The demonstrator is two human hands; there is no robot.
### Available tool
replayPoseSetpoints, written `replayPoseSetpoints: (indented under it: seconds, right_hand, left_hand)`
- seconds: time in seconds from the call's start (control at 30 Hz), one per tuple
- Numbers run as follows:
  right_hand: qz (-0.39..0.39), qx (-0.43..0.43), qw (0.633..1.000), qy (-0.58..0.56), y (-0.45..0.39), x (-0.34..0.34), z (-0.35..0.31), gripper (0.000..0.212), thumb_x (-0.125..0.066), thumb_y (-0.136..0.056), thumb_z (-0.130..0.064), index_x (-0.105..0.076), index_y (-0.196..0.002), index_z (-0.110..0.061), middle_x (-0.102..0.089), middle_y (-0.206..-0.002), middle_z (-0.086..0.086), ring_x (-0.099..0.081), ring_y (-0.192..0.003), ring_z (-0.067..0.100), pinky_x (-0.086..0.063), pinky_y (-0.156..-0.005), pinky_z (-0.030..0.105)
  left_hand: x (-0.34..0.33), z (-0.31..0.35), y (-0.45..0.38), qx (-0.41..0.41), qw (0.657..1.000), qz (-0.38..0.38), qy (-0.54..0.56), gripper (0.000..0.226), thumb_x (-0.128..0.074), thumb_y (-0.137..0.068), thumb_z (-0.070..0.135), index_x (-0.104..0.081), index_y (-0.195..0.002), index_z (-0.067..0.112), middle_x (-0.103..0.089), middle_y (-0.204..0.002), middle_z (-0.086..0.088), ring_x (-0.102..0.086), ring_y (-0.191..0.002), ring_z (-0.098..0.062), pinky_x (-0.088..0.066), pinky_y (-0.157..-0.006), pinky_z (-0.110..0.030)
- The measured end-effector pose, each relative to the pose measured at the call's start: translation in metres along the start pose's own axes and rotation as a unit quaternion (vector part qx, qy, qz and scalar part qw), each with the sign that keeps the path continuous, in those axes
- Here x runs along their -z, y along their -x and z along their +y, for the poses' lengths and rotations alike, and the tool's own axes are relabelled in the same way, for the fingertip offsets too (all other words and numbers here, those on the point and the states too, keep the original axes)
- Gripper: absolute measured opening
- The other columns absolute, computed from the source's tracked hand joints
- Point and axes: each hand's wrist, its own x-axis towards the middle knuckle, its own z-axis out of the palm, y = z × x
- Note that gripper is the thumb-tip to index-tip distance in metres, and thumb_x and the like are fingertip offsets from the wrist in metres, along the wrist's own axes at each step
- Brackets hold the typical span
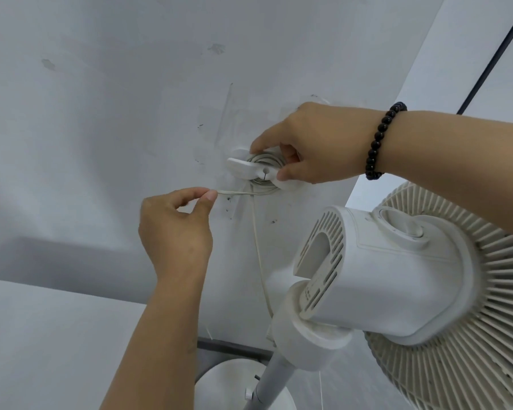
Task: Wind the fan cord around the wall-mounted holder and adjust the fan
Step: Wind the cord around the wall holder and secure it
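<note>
We pinch the thin white fan cord [234, 191] between left hand [175, 229] thumb and forefinger; our right hand [311, 143] fingers grip the white plastic wall-mounted holder [249, 167], coils beneath them.

Matt white plastic fan [397, 270] & holder [249, 168]; scuffed matt wall [101, 113]; glossy bead bracelet [381, 140].

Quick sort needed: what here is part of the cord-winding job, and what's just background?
In the job:
- cord, pinched by the left hand
- wall holder with coils already on it, held by the right hand
- fan

Background:
- bead bracelet on the right wrist
- marked wall
- dark strip on the wall, upper right
</note>
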Motion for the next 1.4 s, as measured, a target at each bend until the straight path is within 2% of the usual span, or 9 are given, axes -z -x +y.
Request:
replayPoseSetpoints:
  seconds: [0.13, 0.27, 0.4, 0.53, 0.63, 0.73, 1.07, 1.3, 1.4]
  right_hand:
    - [-0.019, 0.004, 1.0, -0.015, -0.003, -0.003, -0.002, 0.043, -0.061, -0.09, -0.027, -0.054, -0.133, -0.03, -0.061, -0.065, -0.013, -0.064, -0.068, 0.011, -0.053, -0.075, 0.034]
    - [-0.027, -0.008, 1.0, -0.013, 0.005, 0.002, 0.002, 0.045, -0.059, -0.091, -0.024, -0.052, -0.135, -0.03, -0.048, -0.062, -0.021, -0.066, -0.068, 0.013, -0.053, -0.074, 0.033]
    - [-0.009, -0.003, 1.0, -0.004, 0.006, 0.002, -0.002, 0.039, -0.054, -0.094, -0.028, -0.054, -0.133, -0.03, -0.035, -0.06, -0.02, -0.036, -0.057, -0.006, -0.038, -0.059, 0.018]
    - [-0.015, 0.003, 1.0, -0.001, 0.006, 0.003, -0.007, 0.034, -0.053, -0.092, -0.03, -0.059, -0.126, -0.027, -0.047, -0.064, -0.013, -0.046, -0.062, 0.005, -0.052, -0.082, 0.037]
    - [-0.025, 0.001, 1.0, -0.003, 0.009, 0.003, -0.006, 0.039, -0.054, -0.093, -0.031, -0.056, -0.131, -0.028, -0.048, -0.067, -0.015, -0.05, -0.072, 0.013, -0.051, -0.079, 0.034]
    - [-0.021, 0.004, 1.0, -0.002, 0.009, 0.004, -0.005, 0.046, -0.055, -0.093, -0.029, -0.049, -0.138, -0.03, -0.036, -0.064, -0.023, -0.042, -0.063, 0.001, -0.043, -0.073, 0.027]
    - [-0.047, 0.006, 0.999, -0.005, 0.004, 0.002, -0.003, 0.053, -0.052, -0.092, -0.014, -0.046, -0.14, -0.035, -0.041, -0.066, -0.02, -0.053, -0.077, 0.015, -0.048, -0.075, 0.031]
    - [-0.041, -0.002, 0.999, -0.004, 0.001, 0.0, -0.003, 0.053, -0.054, -0.091, -0.013, -0.047, -0.138, -0.036, -0.042, -0.064, -0.02, -0.046, -0.061, 0.002, -0.043, -0.066, 0.027]
    - [-0.036, -0.004, 0.999, 0.011, 0.001, 0.0, -0.006, 0.049, -0.054, -0.091, -0.015, -0.048, -0.137, -0.031, -0.044, -0.071, -0.017, -0.049, -0.075, 0.014, -0.046, -0.075, 0.031]
  left_hand:
    - [-0.001, 0.0, -0.001, -0.009, 0.999, 0.021, -0.023, 0.005, -0.072, -0.084, 0.038, -0.069, -0.08, 0.037, -0.062, -0.103, 0.001, -0.061, -0.085, -0.014, -0.047, -0.077, -0.03]
    - [-0.011, 0.013, 0.006, 0.018, 0.999, 0.017, 0.044, 0.013, -0.074, -0.083, 0.035, -0.068, -0.072, 0.039, -0.069, -0.096, 0.002, -0.068, -0.057, -0.005, -0.057, -0.078, -0.042]
    - [-0.011, 0.017, 0.002, 0.016, 0.995, 0.026, 0.095, 0.016, -0.078, -0.079, 0.031, -0.069, -0.069, 0.038, -0.073, -0.084, 0.001, -0.071, -0.065, -0.01, -0.059, -0.079, -0.042]
    - [-0.004, 0.023, -0.011, -0.026, 0.995, 0.044, 0.081, 0.013, -0.084, -0.07, 0.034, -0.074, -0.078, 0.034, -0.073, -0.085, 0.006, -0.069, -0.075, -0.006, -0.055, -0.084, -0.027]
    - [-0.005, 0.026, -0.009, -0.02, 0.994, 0.051, 0.097, 0.021, -0.086, -0.068, 0.03, -0.076, -0.085, 0.024, -0.073, -0.083, 0.007, -0.069, -0.073, -0.001, -0.054, -0.08, -0.019]
    - [-0.004, 0.028, -0.01, 0.018, 0.987, 0.05, 0.154, 0.016, -0.085, -0.07, 0.017, -0.075, -0.083, 0.02, -0.072, -0.078, 0.009, -0.07, -0.072, -0.002, -0.056, -0.079, -0.019]
    - [-0.018, 0.043, -0.003, 0.142, 0.905, -0.023, 0.401, 0.018, -0.08, -0.074, -0.002, -0.065, -0.08, 0.007, -0.069, -0.077, -0.006, -0.073, -0.078, -0.017, -0.057, -0.075, -0.02]
    - [-0.017, 0.045, -0.004, 0.063, 0.934, -0.053, 0.346, 0.019, -0.078, -0.076, -0.001, -0.068, -0.08, 0.014, -0.071, -0.084, -0.005, -0.072, -0.082, -0.014, -0.058, -0.079, -0.026]
    - [-0.016, 0.051, -0.001, -0.011, 0.966, -0.048, 0.255, 0.02, -0.077, -0.076, 0.001, -0.068, -0.077, 0.02, -0.071, -0.082, 0.004, -0.069, -0.075, -0.001, -0.055, -0.076, -0.017]
